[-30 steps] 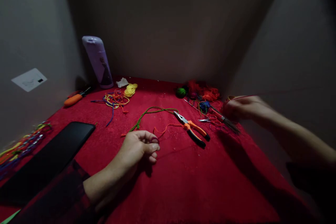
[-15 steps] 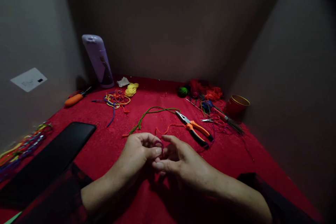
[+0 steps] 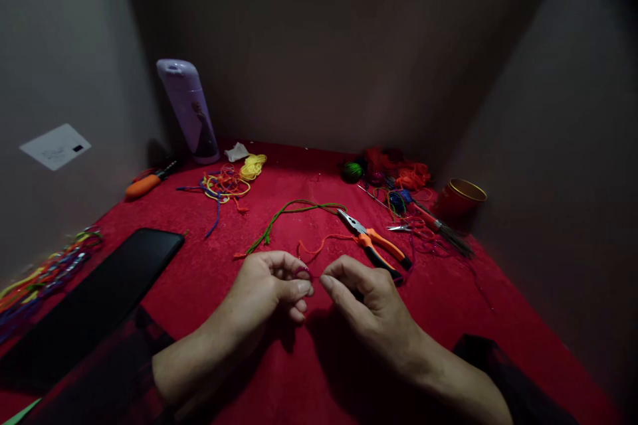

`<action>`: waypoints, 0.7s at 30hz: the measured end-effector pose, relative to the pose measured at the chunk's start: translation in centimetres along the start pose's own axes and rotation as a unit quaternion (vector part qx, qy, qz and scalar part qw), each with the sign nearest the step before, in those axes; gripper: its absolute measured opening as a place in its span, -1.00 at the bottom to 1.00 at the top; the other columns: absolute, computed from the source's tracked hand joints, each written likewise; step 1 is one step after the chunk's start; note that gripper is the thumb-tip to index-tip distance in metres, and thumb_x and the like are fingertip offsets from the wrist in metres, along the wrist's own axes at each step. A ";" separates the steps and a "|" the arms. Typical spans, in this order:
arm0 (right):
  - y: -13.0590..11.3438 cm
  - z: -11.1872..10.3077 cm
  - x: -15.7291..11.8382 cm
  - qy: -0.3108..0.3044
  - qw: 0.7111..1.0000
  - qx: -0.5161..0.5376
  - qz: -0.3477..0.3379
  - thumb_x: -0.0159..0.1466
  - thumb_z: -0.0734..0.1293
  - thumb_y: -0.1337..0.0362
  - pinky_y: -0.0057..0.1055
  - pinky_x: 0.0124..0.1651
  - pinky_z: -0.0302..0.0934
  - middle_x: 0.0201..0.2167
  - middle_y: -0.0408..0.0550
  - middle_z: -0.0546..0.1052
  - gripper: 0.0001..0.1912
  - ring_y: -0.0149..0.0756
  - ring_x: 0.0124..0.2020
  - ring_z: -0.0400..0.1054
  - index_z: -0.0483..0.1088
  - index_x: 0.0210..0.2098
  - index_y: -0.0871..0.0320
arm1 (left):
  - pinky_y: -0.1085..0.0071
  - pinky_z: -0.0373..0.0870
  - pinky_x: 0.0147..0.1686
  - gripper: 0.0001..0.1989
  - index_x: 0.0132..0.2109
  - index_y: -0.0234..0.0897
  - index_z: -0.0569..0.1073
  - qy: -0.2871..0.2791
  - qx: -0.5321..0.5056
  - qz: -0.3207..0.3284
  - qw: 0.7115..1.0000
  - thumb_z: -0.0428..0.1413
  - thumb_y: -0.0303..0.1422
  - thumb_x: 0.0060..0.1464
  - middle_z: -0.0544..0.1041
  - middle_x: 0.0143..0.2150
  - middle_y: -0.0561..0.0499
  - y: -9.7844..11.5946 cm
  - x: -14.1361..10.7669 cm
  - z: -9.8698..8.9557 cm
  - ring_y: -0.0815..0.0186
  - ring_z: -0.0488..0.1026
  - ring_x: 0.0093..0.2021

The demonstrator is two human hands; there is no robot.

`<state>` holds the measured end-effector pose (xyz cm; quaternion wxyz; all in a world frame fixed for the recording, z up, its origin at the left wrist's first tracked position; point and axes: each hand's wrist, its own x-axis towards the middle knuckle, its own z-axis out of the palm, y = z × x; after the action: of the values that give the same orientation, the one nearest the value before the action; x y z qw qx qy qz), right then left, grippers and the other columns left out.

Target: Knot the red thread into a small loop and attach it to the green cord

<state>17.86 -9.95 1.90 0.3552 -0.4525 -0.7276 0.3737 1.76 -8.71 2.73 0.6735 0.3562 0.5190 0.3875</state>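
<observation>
Purple thread (image 3: 302, 272) forms a small loop at the fingertips of the left hand (image 3: 264, 285), near the front middle of the red-covered table (image 3: 478, 352). That hand pinches the loop between thumb and forefinger, its other fingers curled beneath. Just beside it, the right hand (image 3: 373, 302) has thumb and forefinger drawn together, pinching a fine strand that spans the narrow gap between the hands.

Beyond the right hand lie long-nose pliers (image 3: 365, 238) with orange and black handles, their tips touching a green cord (image 3: 279, 212) that curves leftward. An orange string (image 3: 319, 249) runs from the pliers towards the left hand. Farther right, small scissors (image 3: 399, 229) rest near a brush (image 3: 453, 239), with a red cup (image 3: 456, 204) standing behind. Tangled yarn (image 3: 413, 176) sits farther back, beside a green ball (image 3: 352, 172). A lilac bottle (image 3: 187, 109) stands at the back left.
</observation>
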 end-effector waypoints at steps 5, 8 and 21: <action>0.5 0.0 0.2 -0.007 0.994 0.091 0.051 0.26 0.21 0.27 -0.53 -0.49 -0.01 -0.59 -0.22 0.26 -0.80 -0.51 -0.55 0.08 0.31 -0.46 0.22 | 0.55 0.32 -0.70 -0.85 -0.49 -0.37 0.37 -0.017 0.001 0.004 1.000 0.20 -0.55 -0.28 0.41 -0.68 0.12 -0.2 -0.1 -0.1 0.46 0.33 -0.71; 0.9 0.0 0.6 -0.026 0.974 0.192 0.121 0.21 0.27 0.21 -0.55 -0.59 -0.09 -0.65 -0.27 0.20 -0.78 -0.55 -0.64 -0.01 0.29 -0.49 0.21 | 0.56 0.32 -0.69 -0.86 -0.48 -0.38 0.37 -0.030 0.000 0.006 1.000 0.20 -0.55 -0.26 0.41 -0.68 0.11 -0.2 -0.1 -0.1 0.47 0.34 -0.70; 1.3 0.6 0.8 -0.094 0.901 0.355 0.230 0.07 0.35 0.22 -0.63 -0.70 -0.24 -0.70 -0.33 0.20 -0.78 -0.63 -0.73 -0.10 0.23 -0.48 0.20 | 0.56 0.34 -0.65 -0.88 -0.40 -0.40 0.43 -0.081 -0.006 0.013 0.997 0.20 -0.53 -0.19 0.40 -0.63 0.11 -0.6 0.2 -0.3 0.48 0.34 -0.66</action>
<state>17.57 -8.92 0.68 0.3266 -0.4140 -0.4518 0.7196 1.55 -8.80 2.06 0.7104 0.3891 0.4555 0.3694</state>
